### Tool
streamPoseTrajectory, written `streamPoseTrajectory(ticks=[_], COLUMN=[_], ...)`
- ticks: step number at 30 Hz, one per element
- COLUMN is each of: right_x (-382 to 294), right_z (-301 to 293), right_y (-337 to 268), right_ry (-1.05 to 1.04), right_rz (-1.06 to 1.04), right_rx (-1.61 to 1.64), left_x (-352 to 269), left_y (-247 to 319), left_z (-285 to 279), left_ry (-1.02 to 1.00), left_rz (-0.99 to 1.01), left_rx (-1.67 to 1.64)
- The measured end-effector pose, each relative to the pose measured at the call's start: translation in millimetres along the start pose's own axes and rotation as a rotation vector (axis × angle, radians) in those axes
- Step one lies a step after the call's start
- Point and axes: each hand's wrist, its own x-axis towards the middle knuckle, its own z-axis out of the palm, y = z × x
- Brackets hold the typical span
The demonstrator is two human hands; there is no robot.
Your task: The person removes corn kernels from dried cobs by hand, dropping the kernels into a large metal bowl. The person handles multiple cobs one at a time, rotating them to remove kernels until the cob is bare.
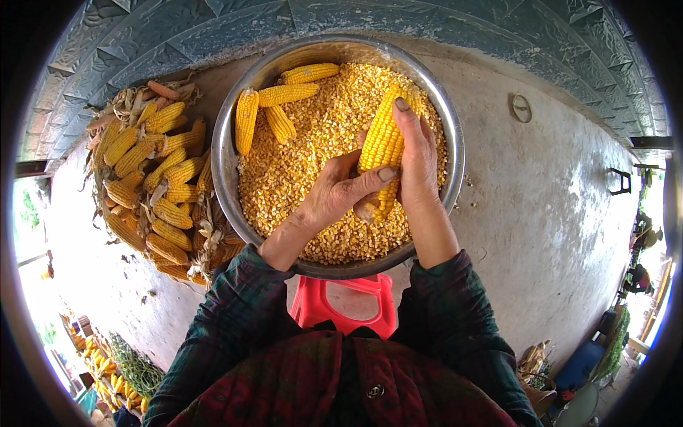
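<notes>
Between my two hands is an ear of yellow corn (pixel 382 144), tilted, with some kernels gone near its lower end. My left hand (pixel 347 181) grips its lower part, the thumb lying across the kernels. Higher up, my right hand (pixel 418 155) wraps the ear from the right, thumb pressed along its side. Both are above a wide metal basin (pixel 456 160) holding a thick layer of loose corn kernels (pixel 315 176). Several whole ears (pixel 288 94) rest on the kernels at the basin's upper left. My fingers behind the ear are mostly hidden.
A heap of husked corn ears (pixel 171 213) lies on the concrete floor (pixel 523 213) against the basin's left. Beneath the near rim is a red plastic stool (pixel 341 304). A grey-green embossed metal panel (pixel 347 21) spans the far side. A ring-shaped object (pixel 521 108) lies at right.
</notes>
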Motion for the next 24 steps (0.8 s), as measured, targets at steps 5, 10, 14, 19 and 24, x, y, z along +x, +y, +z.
streamPoseTrajectory(ticks=[5,10,14,19,24], right_x=[1,-1,-1,-6,-18], right_z=[-14,-14,-15,-17,-14], right_y=[-5,-6,-8,-9,-2], right_ry=[-0.210,-0.240,-0.219,-0.368,-0.363], right_rz=[0.139,0.069,0.011,-0.057,-0.163], right_rx=[0.355,0.422,0.112,-0.492,-0.507], left_x=[-3,-3,-4,5,9], left_y=[-8,-4,1,2,-2], left_z=[4,3,4,-2,-7], left_ry=[0.095,-0.066,-0.084,0.172,0.238], left_rz=[0.028,-0.041,-0.008,0.213,0.289], left_rx=[-0.363,-0.538,-0.273,-0.092,0.000])
